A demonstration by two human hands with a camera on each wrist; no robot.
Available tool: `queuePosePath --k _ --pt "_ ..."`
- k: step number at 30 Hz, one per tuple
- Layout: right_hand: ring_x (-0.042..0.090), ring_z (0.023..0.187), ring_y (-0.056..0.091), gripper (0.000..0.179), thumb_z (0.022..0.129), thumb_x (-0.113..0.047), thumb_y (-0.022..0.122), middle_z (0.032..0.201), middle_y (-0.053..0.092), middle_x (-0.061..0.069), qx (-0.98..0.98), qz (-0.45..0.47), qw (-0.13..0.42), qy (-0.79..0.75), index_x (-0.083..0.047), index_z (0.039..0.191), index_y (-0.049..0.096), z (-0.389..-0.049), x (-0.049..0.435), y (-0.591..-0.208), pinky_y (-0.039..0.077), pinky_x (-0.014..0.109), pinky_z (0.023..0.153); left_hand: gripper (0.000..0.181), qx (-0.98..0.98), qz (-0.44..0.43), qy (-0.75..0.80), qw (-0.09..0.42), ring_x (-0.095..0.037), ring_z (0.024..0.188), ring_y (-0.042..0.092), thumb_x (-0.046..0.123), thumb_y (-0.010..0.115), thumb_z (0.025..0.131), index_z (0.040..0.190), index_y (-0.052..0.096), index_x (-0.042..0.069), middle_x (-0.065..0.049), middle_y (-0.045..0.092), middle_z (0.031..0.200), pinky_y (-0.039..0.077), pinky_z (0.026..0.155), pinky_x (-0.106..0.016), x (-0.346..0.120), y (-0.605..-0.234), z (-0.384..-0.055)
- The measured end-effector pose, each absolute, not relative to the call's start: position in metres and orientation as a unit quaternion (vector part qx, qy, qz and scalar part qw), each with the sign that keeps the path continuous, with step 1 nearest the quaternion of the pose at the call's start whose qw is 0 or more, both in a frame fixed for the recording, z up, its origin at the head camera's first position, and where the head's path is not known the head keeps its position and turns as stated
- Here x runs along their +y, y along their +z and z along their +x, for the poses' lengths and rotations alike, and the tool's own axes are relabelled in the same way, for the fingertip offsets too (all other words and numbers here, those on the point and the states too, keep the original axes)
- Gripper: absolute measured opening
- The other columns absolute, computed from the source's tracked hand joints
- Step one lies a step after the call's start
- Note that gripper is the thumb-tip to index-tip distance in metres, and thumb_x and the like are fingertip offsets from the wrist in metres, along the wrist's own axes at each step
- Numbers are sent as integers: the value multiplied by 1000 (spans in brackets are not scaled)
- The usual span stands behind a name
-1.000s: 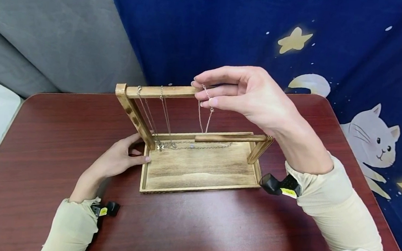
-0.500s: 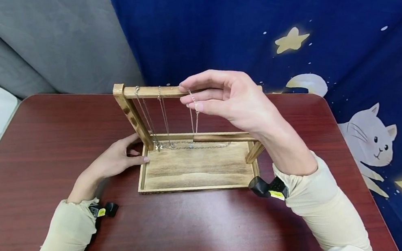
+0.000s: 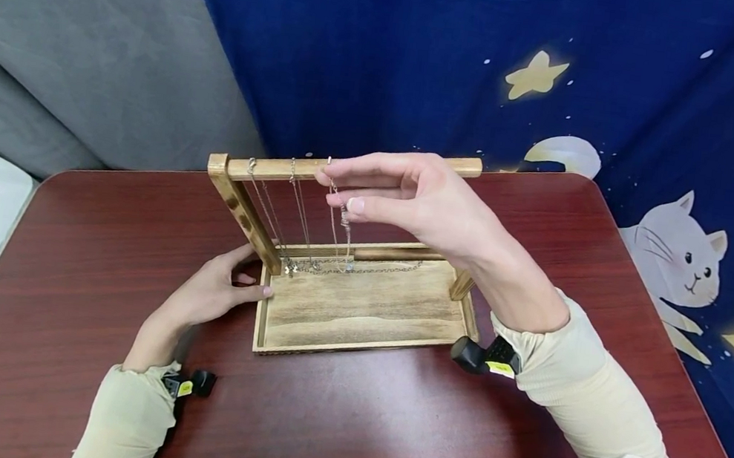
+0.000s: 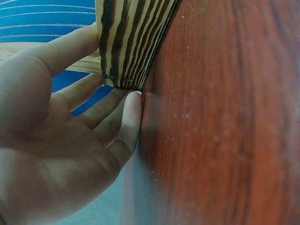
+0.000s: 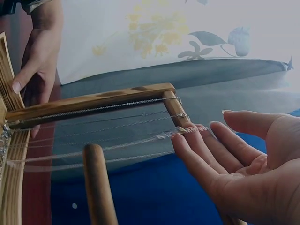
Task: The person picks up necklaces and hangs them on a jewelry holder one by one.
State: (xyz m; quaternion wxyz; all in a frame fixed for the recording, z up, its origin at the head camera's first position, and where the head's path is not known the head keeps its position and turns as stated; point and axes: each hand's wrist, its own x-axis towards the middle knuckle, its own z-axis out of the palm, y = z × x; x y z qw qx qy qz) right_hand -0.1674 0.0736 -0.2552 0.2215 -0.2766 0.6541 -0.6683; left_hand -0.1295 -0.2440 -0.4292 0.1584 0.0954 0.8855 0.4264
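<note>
A wooden jewellery stand (image 3: pixel 365 307) has a tray base, a tall bar (image 3: pixel 464 167) on a left post and a lower bar with a free end (image 5: pixel 93 154). At the stand's left end, my left hand (image 3: pixel 216 288) grips the tray, thumb on the rim and fingers behind the post. A thin silver necklace (image 3: pixel 345 219) drapes over the tall bar. My right hand (image 3: pixel 410 200) touches chain and bar with outstretched fingertips; in the right wrist view its thumb stands apart. Two necklaces hang further left, one with chunky links at the bar (image 3: pixel 292 170).
Chains and small pendants (image 3: pixel 291 267) lie along the tray's back edge. The stand sits on a reddish-brown table (image 3: pixel 347 421). Behind are a blue curtain (image 3: pixel 392 52) with stars and a cat, and a grey curtain (image 3: pixel 91 43).
My right hand moved left along the tall bar and slightly lower, and the necklace now lies over the bar with the thumb off it. My left hand stayed at the tray's end.
</note>
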Motion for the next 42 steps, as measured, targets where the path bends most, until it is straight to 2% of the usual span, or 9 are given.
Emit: queuePosePath --k 8,18,24,28,35,42 --pt "29 117 63 34 94 4 62 125 66 15 625 -262 245 -693 6 129 62 -165 73 -261 50 42 97 78 885 99 429 154 -26 109 64 26 75 91 154 33 8 -14 49 145 50 87 -29 -244 -431 -129" --pt "25 119 62 32 95 2 63 128 66 10 652 -283 225 -667 0 127 66 -166 76 -266 48 38 100 79 882 98 433 157 -26 109 63 26 75 91 155 31 8 -13 48 147 49 88 -28 -244 -430 -130" --pt "24 118 63 33 95 1 63 128 66 9 648 -266 237 -673 1 127 65 -166 78 -271 49 40 99 79 881 100 437 154 -26 107 64 24 75 91 155 31 8 -14 48 146 49 86 -25 -244 -432 -130" --pt "23 118 63 33 94 -2 65 128 66 8 659 -261 234 -665 -1 127 67 -166 79 -272 49 38 98 82 879 102 439 156 -26 107 64 23 74 92 157 27 7 -15 47 147 49 86 -27 -245 -432 -129" --pt "20 118 63 33 94 -7 68 125 68 7 676 -242 231 -656 -7 126 69 -165 85 -274 50 37 98 81 882 103 432 155 -26 108 63 25 74 92 156 29 8 -14 49 146 49 87 -29 -245 -431 -130" --pt "23 119 63 31 95 -6 67 127 67 6 668 -247 232 -662 -6 125 69 -167 90 -278 51 40 95 82 886 103 425 156 -27 109 62 25 74 92 157 28 8 -14 49 146 48 89 -30 -245 -432 -131"
